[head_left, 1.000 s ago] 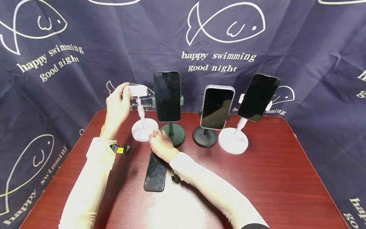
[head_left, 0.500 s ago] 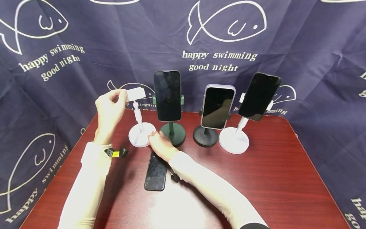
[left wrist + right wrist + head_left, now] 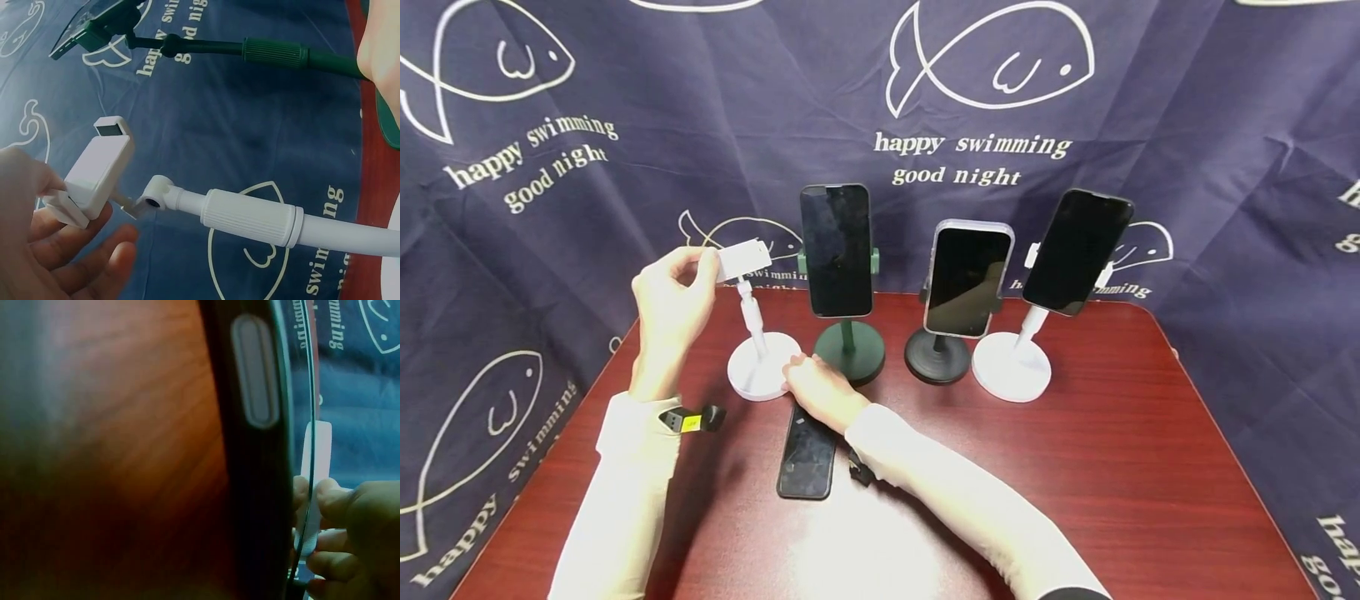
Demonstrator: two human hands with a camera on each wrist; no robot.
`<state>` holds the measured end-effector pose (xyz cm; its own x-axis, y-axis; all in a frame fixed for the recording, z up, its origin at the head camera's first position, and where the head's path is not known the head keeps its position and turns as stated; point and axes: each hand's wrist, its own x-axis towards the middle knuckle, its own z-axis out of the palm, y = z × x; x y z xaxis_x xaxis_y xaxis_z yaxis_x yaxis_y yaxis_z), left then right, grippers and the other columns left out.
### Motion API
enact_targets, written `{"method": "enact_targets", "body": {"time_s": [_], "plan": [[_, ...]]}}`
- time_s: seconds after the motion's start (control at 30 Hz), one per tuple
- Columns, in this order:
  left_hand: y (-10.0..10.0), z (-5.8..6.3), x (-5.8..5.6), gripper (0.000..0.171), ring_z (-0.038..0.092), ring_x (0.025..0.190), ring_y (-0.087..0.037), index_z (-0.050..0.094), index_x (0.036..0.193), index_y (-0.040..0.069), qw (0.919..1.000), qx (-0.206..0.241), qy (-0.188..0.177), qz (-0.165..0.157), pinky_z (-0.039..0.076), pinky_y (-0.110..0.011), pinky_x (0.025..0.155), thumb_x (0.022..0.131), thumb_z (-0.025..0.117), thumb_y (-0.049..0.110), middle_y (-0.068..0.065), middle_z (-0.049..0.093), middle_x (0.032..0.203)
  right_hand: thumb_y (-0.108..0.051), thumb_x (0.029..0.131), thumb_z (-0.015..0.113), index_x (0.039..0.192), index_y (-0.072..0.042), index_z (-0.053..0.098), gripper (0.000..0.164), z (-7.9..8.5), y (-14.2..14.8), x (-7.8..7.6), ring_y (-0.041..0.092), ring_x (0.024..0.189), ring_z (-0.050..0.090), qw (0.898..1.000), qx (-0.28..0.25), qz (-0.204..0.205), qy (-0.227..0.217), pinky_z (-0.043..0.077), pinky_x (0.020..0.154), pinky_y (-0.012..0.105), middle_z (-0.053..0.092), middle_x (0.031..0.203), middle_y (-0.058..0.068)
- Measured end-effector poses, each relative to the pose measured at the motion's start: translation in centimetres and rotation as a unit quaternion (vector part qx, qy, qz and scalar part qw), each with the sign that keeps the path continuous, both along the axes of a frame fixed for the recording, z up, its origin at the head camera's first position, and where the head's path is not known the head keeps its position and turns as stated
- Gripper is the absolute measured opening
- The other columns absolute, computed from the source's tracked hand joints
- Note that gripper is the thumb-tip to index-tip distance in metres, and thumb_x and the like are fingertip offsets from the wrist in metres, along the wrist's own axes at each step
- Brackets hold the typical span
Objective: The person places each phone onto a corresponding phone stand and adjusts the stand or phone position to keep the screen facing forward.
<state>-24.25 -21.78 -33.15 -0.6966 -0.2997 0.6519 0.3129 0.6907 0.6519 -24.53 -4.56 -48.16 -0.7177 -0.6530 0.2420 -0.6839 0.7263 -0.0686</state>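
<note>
A white phone stand (image 3: 752,317) stands at the left of the table, carrying no phone. My left hand (image 3: 673,304) pinches the near end of its clamp head (image 3: 743,260) between thumb and fingers; the left wrist view shows the thumb over the clamp's lower lip (image 3: 65,209). At the stand's round base (image 3: 758,379), my right hand (image 3: 823,390) grips the right edge. In the right wrist view the fingers (image 3: 334,500) close on the thin base edge (image 3: 317,450). A black phone (image 3: 807,458) lies flat under the right wrist, its top partly hidden by the hand.
Behind the right hand stands a green stand (image 3: 850,354) holding a phone (image 3: 837,250). Further right are a black stand (image 3: 937,358) and another white stand (image 3: 1011,367), each with a phone. A dark fish-print cloth (image 3: 820,100) hangs behind the red-brown table (image 3: 1112,467).
The white stand has moved left and toward the front, its clamp head turning and lowering with my left hand. My right hand has shifted slightly left and forward with the base.
</note>
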Motion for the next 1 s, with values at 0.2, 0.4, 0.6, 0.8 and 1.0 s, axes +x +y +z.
{"method": "enact_targets", "body": {"time_s": [0.2,0.4,0.6,0.8,1.0], "plan": [[-0.6,-0.7,0.5,0.019,0.052,0.053,-0.007,0.075,0.086,0.012,0.9988,0.026,0.032,-0.026,0.037,-0.018,0.051,0.090,0.062,0.026,0.003,0.062,0.064,-0.023,0.088,0.071,0.090,-0.013,0.068,0.010,0.2,0.3,0.8,0.017,0.081,0.064,1.000,-0.005,0.023,0.012,0.055,0.078,0.033,0.065,0.091,0.001],[-0.7,-1.1,1.1,0.014,0.054,0.053,-0.004,0.075,0.087,0.007,0.9951,0.060,0.056,-0.055,0.041,-0.014,0.052,0.090,0.064,0.016,0.017,0.060,0.064,-0.022,0.089,0.070,0.089,-0.013,0.068,0.009,0.5,0.6,1.6,0.021,0.076,0.064,0.999,-0.005,0.031,0.001,0.056,0.064,0.033,0.064,0.091,0.002],[0.1,-0.2,2.7,0.015,0.058,0.054,0.000,0.073,0.090,0.000,0.9921,0.082,0.068,-0.067,0.047,-0.011,0.055,0.090,0.062,0.010,0.020,0.062,0.068,-0.021,0.088,0.070,0.085,-0.015,0.069,0.007,0.6,0.5,2.0,0.021,0.072,0.064,0.999,-0.005,0.038,0.004,0.055,0.060,0.032,0.062,0.087,0.000],[0.4,-0.2,3.2,0.018,0.061,0.056,0.003,0.073,0.093,0.000,0.9920,0.091,0.055,-0.068,0.048,-0.009,0.056,0.092,0.061,0.013,0.020,0.065,0.071,-0.021,0.089,0.069,0.084,-0.015,0.069,0.007,0.6,0.7,2.3,0.020,0.073,0.062,0.999,-0.013,0.043,0.014,0.055,0.065,0.033,0.062,0.087,0.000],[-1.0,-2.2,2.6,0.019,0.062,0.055,-0.003,0.073,0.098,0.005,0.9913,0.095,0.041,-0.082,0.049,-0.012,0.054,0.094,0.062,0.019,0.020,0.065,0.071,-0.018,0.090,0.067,0.081,-0.014,0.067,0.010,0.2,1.3,2.5,0.017,0.083,0.060,0.995,-0.030,0.079,0.051,0.053,0.078,0.033,0.059,0.087,0.000]]}}
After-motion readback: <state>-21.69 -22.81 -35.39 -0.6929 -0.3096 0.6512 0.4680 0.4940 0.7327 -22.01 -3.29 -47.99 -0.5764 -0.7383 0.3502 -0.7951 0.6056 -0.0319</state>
